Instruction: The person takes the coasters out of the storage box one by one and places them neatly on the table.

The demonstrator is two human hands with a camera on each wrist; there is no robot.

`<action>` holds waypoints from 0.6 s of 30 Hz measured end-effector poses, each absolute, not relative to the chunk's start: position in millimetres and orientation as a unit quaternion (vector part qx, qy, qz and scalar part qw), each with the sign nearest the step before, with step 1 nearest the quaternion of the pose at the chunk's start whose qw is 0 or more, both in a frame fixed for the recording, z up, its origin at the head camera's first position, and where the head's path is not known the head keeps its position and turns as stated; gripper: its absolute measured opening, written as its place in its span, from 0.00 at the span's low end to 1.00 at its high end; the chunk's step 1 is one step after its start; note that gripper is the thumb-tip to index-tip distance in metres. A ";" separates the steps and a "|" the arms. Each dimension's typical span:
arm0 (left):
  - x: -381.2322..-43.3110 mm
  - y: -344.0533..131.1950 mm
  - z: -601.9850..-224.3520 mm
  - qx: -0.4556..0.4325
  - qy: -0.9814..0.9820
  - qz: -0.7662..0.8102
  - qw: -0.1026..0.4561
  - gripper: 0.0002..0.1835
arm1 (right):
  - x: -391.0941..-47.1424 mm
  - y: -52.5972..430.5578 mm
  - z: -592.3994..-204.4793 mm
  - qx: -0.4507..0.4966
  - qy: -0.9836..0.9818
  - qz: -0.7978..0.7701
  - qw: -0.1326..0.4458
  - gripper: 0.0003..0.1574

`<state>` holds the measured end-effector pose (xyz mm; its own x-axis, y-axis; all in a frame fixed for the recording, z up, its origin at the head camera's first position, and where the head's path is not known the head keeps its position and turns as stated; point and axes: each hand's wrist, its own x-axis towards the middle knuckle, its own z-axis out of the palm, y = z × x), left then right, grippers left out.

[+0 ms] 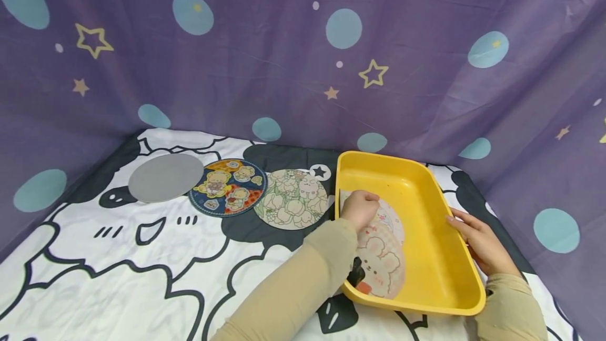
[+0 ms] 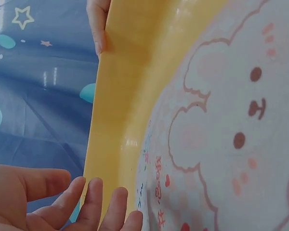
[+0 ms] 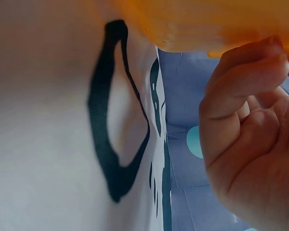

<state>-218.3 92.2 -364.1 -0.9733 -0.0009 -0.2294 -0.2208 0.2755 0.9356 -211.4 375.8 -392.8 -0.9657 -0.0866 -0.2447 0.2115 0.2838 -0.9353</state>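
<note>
My left hand (image 1: 361,208) reaches into the yellow tray (image 1: 428,236) by its left wall, over the round mats there. In the left wrist view its fingers (image 2: 94,202) are spread and relaxed, with nothing between them. Right beside them is a pink round mat (image 1: 381,264) with a cartoon bear face. Behind it, a paler round mat (image 1: 394,219) with small coloured marks is partly covered. At the tray's right side my right hand (image 1: 483,241) grips the rim, fingertips on top and other fingers curled below.
Left of the tray lie a grey disc (image 1: 165,177), a dark blue round mat (image 1: 248,189) with bears and a green floral round mat (image 1: 289,201), edges overlapping. The black-and-white cloth (image 1: 156,278) covers the table. A purple curtain (image 1: 265,78) hangs close behind the tray.
</note>
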 end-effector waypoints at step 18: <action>-205.7 88.5 -361.4 0.026 0.916 0.376 0.138 0.18 | -211.3 376.6 -394.0 0.037 0.774 -0.619 0.129 0.17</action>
